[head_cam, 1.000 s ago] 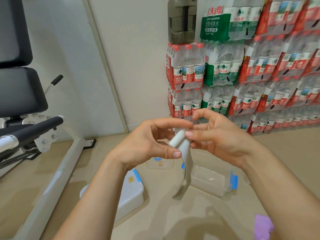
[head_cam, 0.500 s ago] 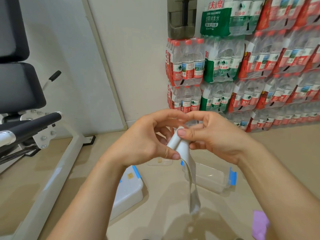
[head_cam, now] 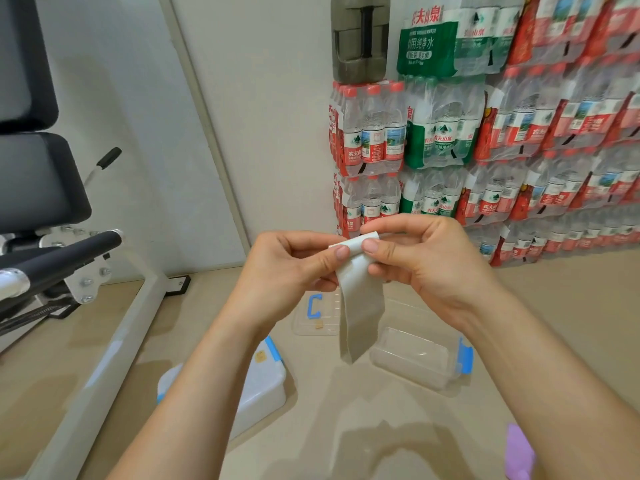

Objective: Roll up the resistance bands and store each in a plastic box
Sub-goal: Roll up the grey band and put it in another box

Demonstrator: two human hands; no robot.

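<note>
Item: pale grey flat rubber resistance band (head_cam: 360, 306), partly rolled. Left hand (head_cam: 291, 271) and right hand (head_cam: 426, 261) both pinch the roll at its top, fingers (head_cam: 370, 245) clenched on it; loose tail hangs above the open clear plastic box with blue clips (head_cam: 415, 358) on the floor. Step judged: rolling, unfinished. Next (a judgement): wind in the tail, then lower the roll into that box.
</note>
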